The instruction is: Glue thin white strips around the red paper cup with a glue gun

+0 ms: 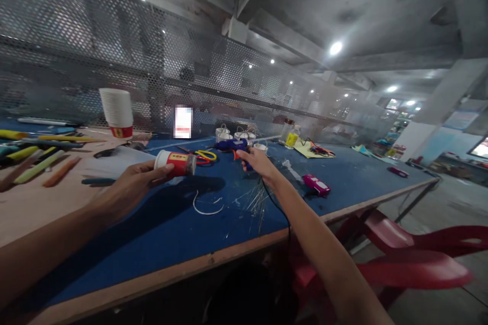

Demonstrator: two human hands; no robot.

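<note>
**Cup in one hand, glue gun in the other**

The left hand [139, 177] held a small paper cup [176, 162] on its side, fingers closed round the white base so that the red-banded mouth end pointed right, toward the other hand. Held that way the cup hung just above the blue table [160, 244], clear of the surface and turned to where the tool was — a grip that looked chosen to present the cup rather than to set it down.

The right hand [256, 159] reached further across the table and was closed on a blue glue gun [232, 145], whose body lay out to the left of the fist. A dark cord [275, 203] ran back from the hand along the forearm toward the table's edge, so the tool stayed tethered as it was gripped.

Between the two hands lay yellow-handled scissors [206, 155]. Nearer the person, a loose curl of white wire [208, 208] and a scatter of thin strands rested on the blue mat. Behind the gun stood several small white pots [233, 134], and to the right a pink object [316, 184] lay flat. A stack of paper cups [116, 111] stood upside down at the left — near long tools with yellow and orange handles [41, 160].
</note>
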